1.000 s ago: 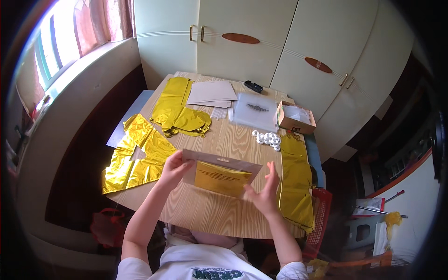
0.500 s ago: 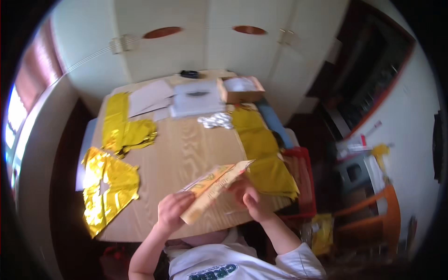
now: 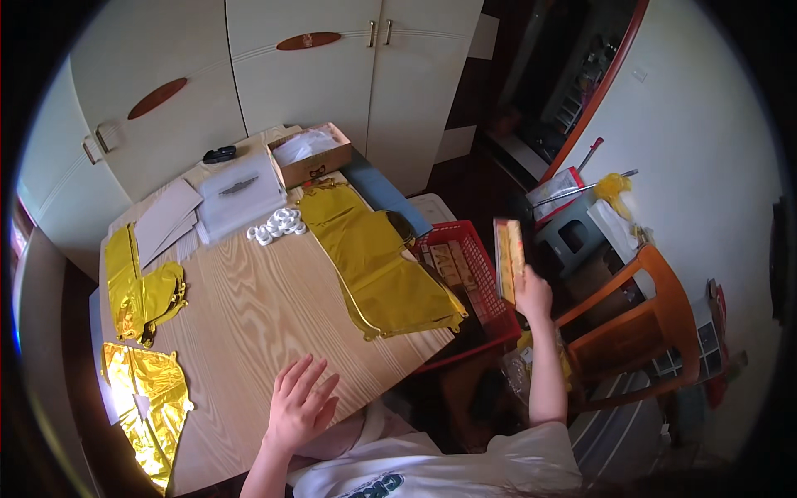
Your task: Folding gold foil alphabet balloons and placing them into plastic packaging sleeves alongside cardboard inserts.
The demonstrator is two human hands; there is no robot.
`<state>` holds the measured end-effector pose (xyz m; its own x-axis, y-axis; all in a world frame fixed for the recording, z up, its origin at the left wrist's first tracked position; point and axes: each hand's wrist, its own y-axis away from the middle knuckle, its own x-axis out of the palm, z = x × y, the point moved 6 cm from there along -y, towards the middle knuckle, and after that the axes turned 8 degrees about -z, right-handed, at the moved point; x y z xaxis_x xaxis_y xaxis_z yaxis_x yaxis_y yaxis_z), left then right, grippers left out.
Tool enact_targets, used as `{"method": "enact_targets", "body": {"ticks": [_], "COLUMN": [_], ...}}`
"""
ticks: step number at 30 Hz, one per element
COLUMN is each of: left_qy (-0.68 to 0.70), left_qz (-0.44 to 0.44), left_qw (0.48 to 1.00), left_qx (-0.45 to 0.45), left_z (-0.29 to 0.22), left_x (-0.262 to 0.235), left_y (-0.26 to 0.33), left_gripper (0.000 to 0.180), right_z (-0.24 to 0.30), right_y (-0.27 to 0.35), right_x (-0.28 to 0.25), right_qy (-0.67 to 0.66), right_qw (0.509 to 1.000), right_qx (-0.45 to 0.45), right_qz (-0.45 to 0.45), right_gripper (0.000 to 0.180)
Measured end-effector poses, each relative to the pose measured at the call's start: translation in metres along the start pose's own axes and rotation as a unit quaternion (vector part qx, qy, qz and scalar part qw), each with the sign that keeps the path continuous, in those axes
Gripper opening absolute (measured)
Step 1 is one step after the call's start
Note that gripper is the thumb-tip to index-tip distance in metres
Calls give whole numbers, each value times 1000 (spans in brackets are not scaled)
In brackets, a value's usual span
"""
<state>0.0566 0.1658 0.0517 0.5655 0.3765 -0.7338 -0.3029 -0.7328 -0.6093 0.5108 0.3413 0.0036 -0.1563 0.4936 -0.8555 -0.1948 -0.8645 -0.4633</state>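
Note:
In my right hand [image 3: 534, 296] is a flat, orange-yellow printed packet [image 3: 509, 259], held upright by its lower end beyond the table's right edge. Beside it stands a red plastic basket [image 3: 503, 330] with similar flat packets [image 3: 452, 270] lying inside. My left hand [image 3: 300, 402] hovers over the near edge of the wooden table [image 3: 257, 307], its fingers apart and nothing in them. Flattened gold foil balloons lie about: a long one [image 3: 365, 257] along the right side, a folded one [image 3: 137, 282] at the left, and a shiny one [image 3: 154, 407] at the near left.
White ribbon rolls [image 3: 278, 226] sit mid-table. Behind them are a clear plastic case [image 3: 237, 199], grey cards [image 3: 168, 217], a cardboard box [image 3: 320, 162] and a black object [image 3: 219, 154]. An orange wooden chair [image 3: 623, 336] and a grey stool [image 3: 566, 242] stand at the right.
My right hand has carried the packet from over the table's front to the right, above the basket. My left hand has let go of it. The view has turned right.

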Motion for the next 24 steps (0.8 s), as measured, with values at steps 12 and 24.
{"method": "enact_targets", "body": {"ticks": [12, 24], "left_qy": [-22, -26], "left_qz": [-36, -18], "left_qw": [994, 992], "left_qx": [-96, -123], "left_z": [24, 29], "left_x": [6, 17], "left_y": [38, 39], "left_gripper": [40, 41], "right_z": [-132, -129], "right_y": [90, 102], "right_x": [267, 276], "right_qy": [98, 48], "right_qw": [950, 934], "right_qx": [62, 71], "right_qz": [291, 347], "right_gripper": [34, 47]}}
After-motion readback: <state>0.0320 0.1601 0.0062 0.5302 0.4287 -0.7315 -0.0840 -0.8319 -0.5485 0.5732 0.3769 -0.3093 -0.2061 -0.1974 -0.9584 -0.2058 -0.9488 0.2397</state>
